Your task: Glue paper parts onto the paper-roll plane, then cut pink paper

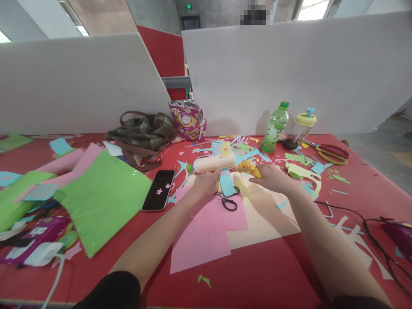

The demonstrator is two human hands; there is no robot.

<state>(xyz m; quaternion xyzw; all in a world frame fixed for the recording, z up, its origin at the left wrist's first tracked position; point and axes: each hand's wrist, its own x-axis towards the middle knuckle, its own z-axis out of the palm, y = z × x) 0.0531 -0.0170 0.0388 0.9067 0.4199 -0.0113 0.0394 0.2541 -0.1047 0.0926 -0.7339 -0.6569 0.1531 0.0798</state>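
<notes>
My left hand (207, 183) is closed around the near side of a bottle wrapped in cream paper (215, 163), which lies sideways with its green cap to the left. A rounded blue paper strip (227, 184) hangs from the bottle's near side, and a yellow paper piece (225, 149) stands up behind it. In my right hand (268, 177) is a yellow glue gun (249, 167), its tip pointing left at the bottle's right end. Black-handled scissors (229, 202) lie just below the strip, on pink paper (202, 240).
Left of the hands lie a phone (159, 191) with pink stars on it and a large green paper sheet (106, 193). Behind stand a snack bag (189, 120), a green bottle (275, 128) and a cup (299, 131). Red-handled pliers (333, 153) and a black cable (357, 214) lie right.
</notes>
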